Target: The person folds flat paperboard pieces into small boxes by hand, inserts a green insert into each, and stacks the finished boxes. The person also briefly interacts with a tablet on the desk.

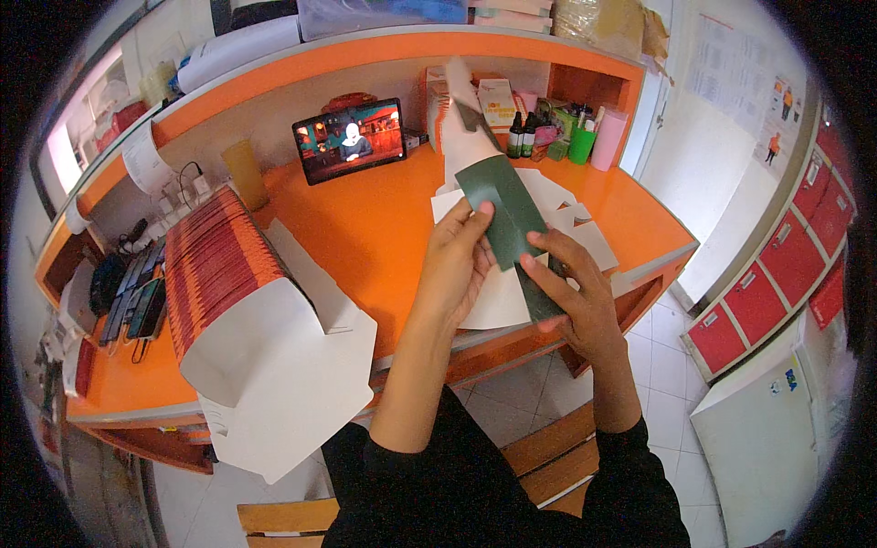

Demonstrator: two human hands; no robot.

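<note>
A dark green card piece [498,203] with a pale flap at its upper end is held in front of me over the orange desk. It looks like a folding carton blank, tilted with its top leaning left. My left hand [457,256] grips its left edge, thumb on the green face. My right hand [585,297] is closed on the lower right end, fingers on the green face. Beneath it, white die-cut card sheets [571,224] lie on the desk. To my left stands a long row of red-and-orange cartons [215,265] with a large white card blank [292,384] at its near end.
A tablet [351,140] stands at the desk's back. Small dark bottles [522,137], a green cup [581,144] and a pink cylinder [608,139] stand at back right. Several phones [137,288] lie far left. Red lockers [763,288] and a white fridge [758,429] are on the right.
</note>
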